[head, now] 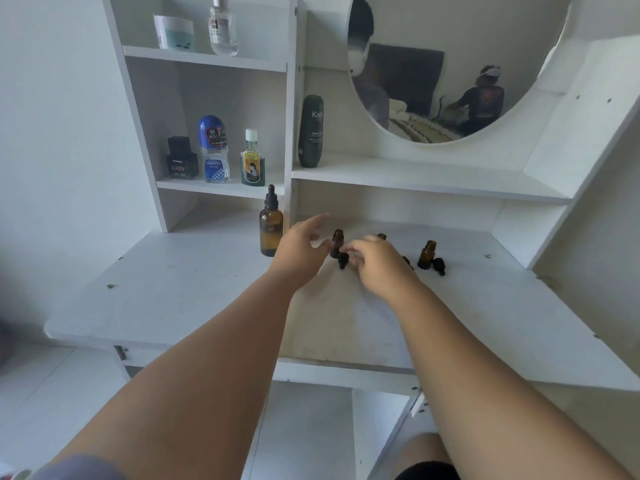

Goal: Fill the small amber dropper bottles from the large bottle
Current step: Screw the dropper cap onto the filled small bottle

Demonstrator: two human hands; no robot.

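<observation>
The large amber dropper bottle stands capped on the white vanity top, left of my hands. A small amber bottle stands uncapped between my hands. My left hand hovers just left of it with fingers spread, holding nothing. My right hand pinches a black dropper cap at its fingertips, low beside that bottle. A second small bottle peeks out behind my right hand. A third small bottle stands open to the right, its black dropper cap lying next to it.
Shelves at the back left hold a black perfume bottle, a blue roll-on and a green oil bottle. A dark tube stands on the ledge under the round mirror. A low shelf overhangs the small bottles.
</observation>
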